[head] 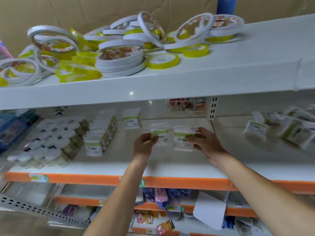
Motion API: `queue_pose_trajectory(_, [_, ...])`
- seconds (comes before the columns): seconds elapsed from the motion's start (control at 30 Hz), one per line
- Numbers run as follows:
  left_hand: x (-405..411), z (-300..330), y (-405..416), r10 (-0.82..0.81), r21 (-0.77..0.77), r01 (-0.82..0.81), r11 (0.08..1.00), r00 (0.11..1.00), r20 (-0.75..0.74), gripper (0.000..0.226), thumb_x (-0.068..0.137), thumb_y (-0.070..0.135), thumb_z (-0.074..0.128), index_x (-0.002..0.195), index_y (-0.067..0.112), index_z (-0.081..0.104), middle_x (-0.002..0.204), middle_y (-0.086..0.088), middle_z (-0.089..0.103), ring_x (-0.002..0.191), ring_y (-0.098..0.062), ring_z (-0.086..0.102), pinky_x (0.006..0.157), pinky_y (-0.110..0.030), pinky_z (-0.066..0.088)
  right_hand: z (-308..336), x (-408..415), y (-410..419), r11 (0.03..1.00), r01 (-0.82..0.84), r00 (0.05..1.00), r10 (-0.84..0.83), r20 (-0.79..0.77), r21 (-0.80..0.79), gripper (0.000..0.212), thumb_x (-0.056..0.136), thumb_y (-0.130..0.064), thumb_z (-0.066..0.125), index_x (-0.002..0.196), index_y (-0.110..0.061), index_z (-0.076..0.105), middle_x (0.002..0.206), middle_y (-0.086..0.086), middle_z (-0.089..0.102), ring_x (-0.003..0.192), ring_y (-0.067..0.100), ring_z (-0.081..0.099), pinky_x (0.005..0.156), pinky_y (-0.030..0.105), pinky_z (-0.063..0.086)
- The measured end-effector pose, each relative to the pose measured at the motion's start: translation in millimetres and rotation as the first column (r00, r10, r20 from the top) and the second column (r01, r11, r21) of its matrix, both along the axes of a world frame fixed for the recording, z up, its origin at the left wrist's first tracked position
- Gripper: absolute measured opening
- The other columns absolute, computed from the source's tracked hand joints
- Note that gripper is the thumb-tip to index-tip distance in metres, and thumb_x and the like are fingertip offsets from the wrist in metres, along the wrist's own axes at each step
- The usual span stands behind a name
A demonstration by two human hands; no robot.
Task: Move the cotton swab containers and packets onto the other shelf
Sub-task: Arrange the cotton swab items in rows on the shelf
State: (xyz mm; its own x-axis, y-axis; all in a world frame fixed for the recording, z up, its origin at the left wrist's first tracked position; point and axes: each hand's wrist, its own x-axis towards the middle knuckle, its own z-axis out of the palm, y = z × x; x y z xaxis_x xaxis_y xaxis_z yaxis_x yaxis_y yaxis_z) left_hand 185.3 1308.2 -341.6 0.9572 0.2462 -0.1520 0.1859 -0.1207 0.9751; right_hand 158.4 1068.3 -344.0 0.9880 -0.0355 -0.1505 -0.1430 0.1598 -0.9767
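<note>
While each hand holds its own cotton swab container above the middle shelf [170, 166], the placing turns on which side has room: the left hand [144, 143] pinches the left container [160, 133] by its green label, and the right hand [204, 142] wraps the right container [182, 138] from its right side. Both tubs stand upright, just beside each other. Stocked rows [100, 133] lie to the left, loose packets [255, 129] to the right, so the left hand looks nearer the rows.

White metal shelving [170, 82] with orange front edges [102, 179], tan quilted wall [102, 11] behind, bright even light
</note>
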Motion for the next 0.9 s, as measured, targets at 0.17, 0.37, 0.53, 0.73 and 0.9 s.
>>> queue_pose_trajectory(0.17, [24,-8,60,0.034,0.079,-0.037,0.996,0.999,0.030,0.032,0.078,0.019,0.084,0.104,0.004,0.074,0.099,-0.012,0.075,0.085,-0.021,0.067,0.082,-0.035,0.052,-10,13,62,1.000,0.002,1.000,-0.002,-0.014,0.023,0.038,0.076,-0.008,0.084,0.111,-0.011,0.069,0.103,0.008,0.077,0.097,0.028,0.075,0.082,0.038,0.061])
queue_pose_trajectory(0.37, [41,-6,100,-0.036,0.196,0.019,0.980,0.996,0.083,0.023,0.086,0.022,0.076,0.106,0.013,0.074,0.102,-0.002,0.075,0.093,-0.013,0.068,0.083,-0.024,0.049,-12,20,115,0.999,0.042,0.999,-0.041,-0.010,0.016,0.035,0.076,-0.005,0.083,0.109,-0.012,0.070,0.102,0.009,0.078,0.097,0.028,0.075,0.081,0.036,0.061])
queue_pose_trajectory(0.53, [51,-7,115,-0.074,0.197,0.053,0.979,0.992,0.100,0.028,0.094,0.020,0.067,0.118,0.005,0.066,0.111,-0.011,0.070,0.105,-0.025,0.065,0.096,-0.039,0.052,-10,27,137,0.995,0.067,0.997,-0.065,0.041,-0.071,0.033,0.079,-0.013,0.083,0.109,-0.018,0.072,0.102,0.004,0.078,0.097,0.024,0.075,0.086,0.039,0.059])
queue_pose_trajectory(0.73, [68,-12,113,-0.005,0.085,0.000,0.996,0.998,0.066,0.033,0.094,0.023,0.065,0.126,0.019,0.059,0.113,-0.002,0.070,0.104,-0.019,0.066,0.096,-0.044,0.054,-3,40,157,0.989,0.079,0.994,-0.069,0.085,-0.122,0.035,0.077,-0.017,0.085,0.109,-0.020,0.073,0.101,0.001,0.078,0.096,0.019,0.075,0.088,0.035,0.057])
queue_pose_trajectory(0.9, [83,-18,105,0.112,0.140,-0.120,0.983,0.992,0.060,0.021,0.088,0.032,0.066,0.109,0.030,0.063,0.094,0.008,0.072,0.086,-0.009,0.068,0.080,-0.035,0.057,0,47,169,0.991,0.071,0.992,-0.058,0.115,-0.109,0.033,0.079,-0.012,0.083,0.108,-0.019,0.072,0.098,0.000,0.079,0.093,0.016,0.075,0.076,0.023,0.058])
